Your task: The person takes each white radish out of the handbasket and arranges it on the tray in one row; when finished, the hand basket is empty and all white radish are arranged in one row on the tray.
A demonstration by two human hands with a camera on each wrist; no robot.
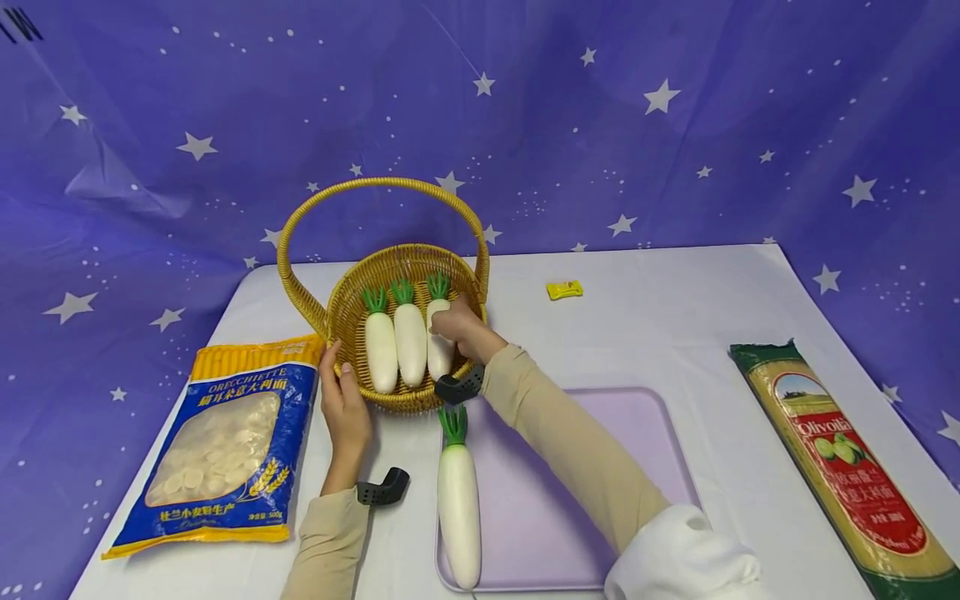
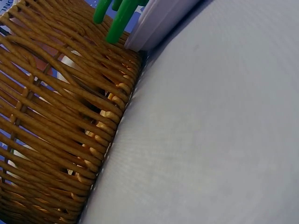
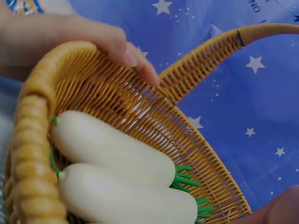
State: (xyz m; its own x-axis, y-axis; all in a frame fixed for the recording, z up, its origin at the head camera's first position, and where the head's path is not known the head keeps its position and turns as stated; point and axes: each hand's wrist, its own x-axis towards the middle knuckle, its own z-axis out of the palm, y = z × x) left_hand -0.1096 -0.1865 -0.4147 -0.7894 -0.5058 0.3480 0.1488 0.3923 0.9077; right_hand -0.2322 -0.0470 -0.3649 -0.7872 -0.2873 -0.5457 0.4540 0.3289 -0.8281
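Note:
A yellow wicker basket [image 1: 408, 403] with a tall handle stands at the back of the table and leans toward me. Three white radishes with green tops lie side by side in it: a left radish [image 1: 382, 354], a middle radish [image 1: 411, 346] and a right radish [image 1: 439, 354]. My right hand [image 1: 461, 327] reaches over the basket's right side and grips the right radish. At the left rim, my left hand [image 1: 347, 417] holds the basket, its fingers also seen over the wicker in the right wrist view. A fourth white radish [image 1: 459, 517] rests on the left edge of a lilac tray [image 1: 547, 500].
A blue and yellow bag of orecchiette pasta [image 1: 225, 442] lies left of the basket. On the far right is a long pack of spaghetti [image 1: 840, 458]. A small yellow wrapped candy [image 1: 564, 289] lies near the back edge. A purple starry cloth [image 1: 570, 125] hangs behind.

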